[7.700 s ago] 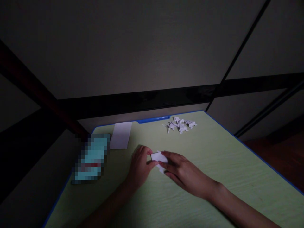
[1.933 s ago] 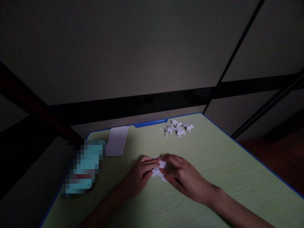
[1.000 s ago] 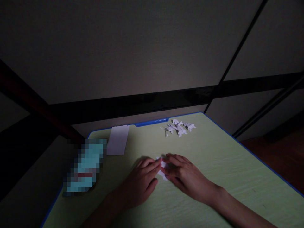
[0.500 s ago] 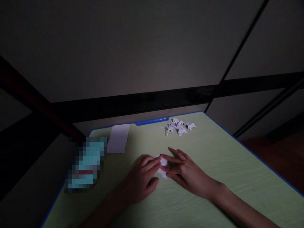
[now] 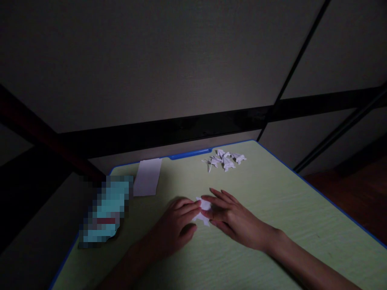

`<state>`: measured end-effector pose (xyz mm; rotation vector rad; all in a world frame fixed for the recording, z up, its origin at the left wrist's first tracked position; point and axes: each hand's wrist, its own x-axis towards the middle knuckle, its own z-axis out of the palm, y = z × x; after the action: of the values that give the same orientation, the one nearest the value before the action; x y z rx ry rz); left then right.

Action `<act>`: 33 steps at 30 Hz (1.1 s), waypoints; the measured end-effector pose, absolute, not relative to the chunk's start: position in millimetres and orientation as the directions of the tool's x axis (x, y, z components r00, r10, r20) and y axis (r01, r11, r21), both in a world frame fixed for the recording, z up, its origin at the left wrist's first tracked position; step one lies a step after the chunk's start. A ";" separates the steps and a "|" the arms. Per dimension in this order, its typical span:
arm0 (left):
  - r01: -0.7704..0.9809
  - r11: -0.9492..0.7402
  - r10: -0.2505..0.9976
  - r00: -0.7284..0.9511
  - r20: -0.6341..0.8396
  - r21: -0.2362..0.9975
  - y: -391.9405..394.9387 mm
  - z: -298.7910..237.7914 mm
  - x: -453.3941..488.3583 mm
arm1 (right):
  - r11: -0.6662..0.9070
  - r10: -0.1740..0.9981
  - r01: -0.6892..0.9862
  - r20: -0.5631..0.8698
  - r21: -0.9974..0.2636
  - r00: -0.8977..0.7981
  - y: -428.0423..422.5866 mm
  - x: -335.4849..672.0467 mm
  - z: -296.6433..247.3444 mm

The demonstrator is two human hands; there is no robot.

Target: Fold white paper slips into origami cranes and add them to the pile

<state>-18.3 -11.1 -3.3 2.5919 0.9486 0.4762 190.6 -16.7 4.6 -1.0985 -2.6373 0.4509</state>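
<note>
Paper piece (image 5: 202, 211), small, white, part-folded | left hand (image 5: 177, 227) fingertips pressing its edge | right hand (image 5: 232, 217) flat, fingers spread on it | risk: slip on table (image 5: 272, 193) may skew crease

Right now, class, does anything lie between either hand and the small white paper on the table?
Nothing visible does. The left hand and right hand both touch the paper, fingertips on it from either side, on the table. The folded pieces and the sheet lie farther back, out of the way.
</note>
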 end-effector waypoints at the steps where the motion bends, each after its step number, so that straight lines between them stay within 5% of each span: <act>1: 0.547 -0.721 0.661 0.728 0.184 0.425 -10.3 -1.4 -18.7 | 0.667 0.722 0.645 0.110 -0.372 -0.683 -16.6 190.3 4.9; 10: 0.468 -0.679 0.635 0.762 0.132 0.566 -0.2 3.0 -30.8 | 0.669 0.722 0.657 0.093 -0.349 -0.686 -16.7 187.8 6.5; 19: 0.523 -0.743 0.584 0.811 0.022 0.417 -4.4 -3.8 -32.9 | 0.669 0.726 0.675 0.079 -0.311 -0.683 -18.3 187.1 7.4; 33: 0.578 -0.723 0.626 0.780 0.004 0.378 -19.6 -0.8 -28.9 | 0.675 0.737 0.700 0.173 -0.233 -0.653 -22.4 181.8 7.8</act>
<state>-28.9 -19.6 -0.8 2.6141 0.9188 0.1866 181.8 -22.4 7.8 -1.1533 -2.6372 0.2127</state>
